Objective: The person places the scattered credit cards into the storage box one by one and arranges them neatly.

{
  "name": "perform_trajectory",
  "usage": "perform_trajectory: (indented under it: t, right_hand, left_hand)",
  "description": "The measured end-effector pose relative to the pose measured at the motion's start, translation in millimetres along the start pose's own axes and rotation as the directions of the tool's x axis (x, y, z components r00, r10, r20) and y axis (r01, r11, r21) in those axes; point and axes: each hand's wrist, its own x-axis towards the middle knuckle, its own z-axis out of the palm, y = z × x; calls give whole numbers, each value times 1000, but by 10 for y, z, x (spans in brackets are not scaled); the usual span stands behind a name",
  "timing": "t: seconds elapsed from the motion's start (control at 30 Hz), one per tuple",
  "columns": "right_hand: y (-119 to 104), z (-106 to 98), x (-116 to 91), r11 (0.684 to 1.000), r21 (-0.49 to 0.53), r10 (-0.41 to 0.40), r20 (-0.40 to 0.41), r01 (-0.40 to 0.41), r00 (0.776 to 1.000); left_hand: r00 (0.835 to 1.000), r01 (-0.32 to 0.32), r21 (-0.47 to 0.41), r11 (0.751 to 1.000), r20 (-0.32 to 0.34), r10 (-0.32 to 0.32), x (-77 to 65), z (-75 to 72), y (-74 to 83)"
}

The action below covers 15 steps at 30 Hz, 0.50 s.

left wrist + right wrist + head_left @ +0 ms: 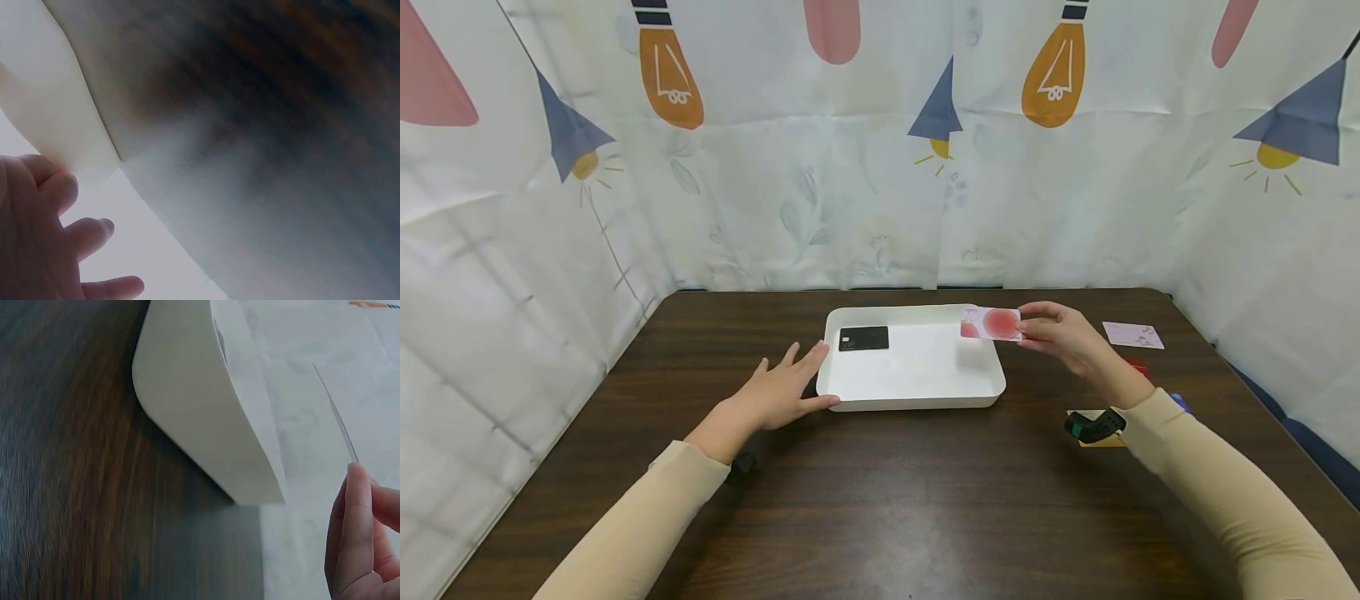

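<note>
Over the right end of a white tray (925, 379), my right hand (1060, 333) pinches a pink card (991, 322) with a red round print by its right edge. The right wrist view shows that card (335, 415) almost edge-on between thumb and fingers, higher than the tray's side wall (194, 394). My left hand (782, 387) is spread with straight fingers at the tray's left rim. In the left wrist view, the fingers (90, 237) lie against the tray's pale wall (56, 94). Inside the tray, at its left, lies a black card (863, 338).
On the table's right side lie a pale pink card (1133, 335) and a red item (1137, 365). A yellow card (1101, 442) and a blue object (1180, 402) are partly hidden by my right forearm. Printed curtains (850, 183) stand behind the brown table (910, 500).
</note>
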Motion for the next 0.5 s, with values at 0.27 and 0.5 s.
perform_trajectory:
  t: [0.27, 0.5]
  right_hand:
    - [23, 206, 65, 1000, 13, 4, 38, -4, 999]
    - [48, 361, 138, 1000, -2, 31, 60, -31, 998]
  left_hand:
    - [1000, -6, 22, 1000, -3, 6, -5, -4, 5]
    - [1000, -9, 24, 1000, -6, 9, -13, -13, 13]
